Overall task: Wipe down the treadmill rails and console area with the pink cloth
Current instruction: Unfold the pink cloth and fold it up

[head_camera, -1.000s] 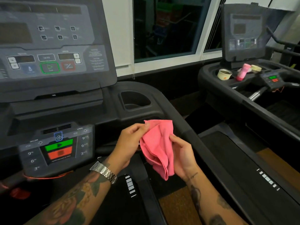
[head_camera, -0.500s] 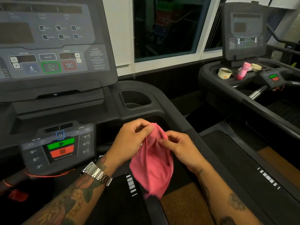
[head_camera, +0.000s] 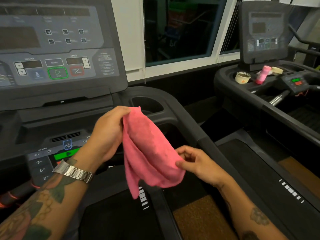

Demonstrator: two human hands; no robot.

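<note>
Head view: pink cloth (head_camera: 149, 149) held in the air, spread between both hands. Left hand (head_camera: 107, 134) fingers clamped on its top corner, just below the cup holder (head_camera: 147, 104). Right hand (head_camera: 199, 163) fingers curled, pinching its lower edge, near the right rail (head_camera: 194, 130). Loose folds hang below both grips. Console (head_camera: 52, 49) sits above the left fingers.

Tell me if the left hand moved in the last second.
Yes. The left hand has shifted left and up, now overlapping the lower control panel it was beside before.
</note>
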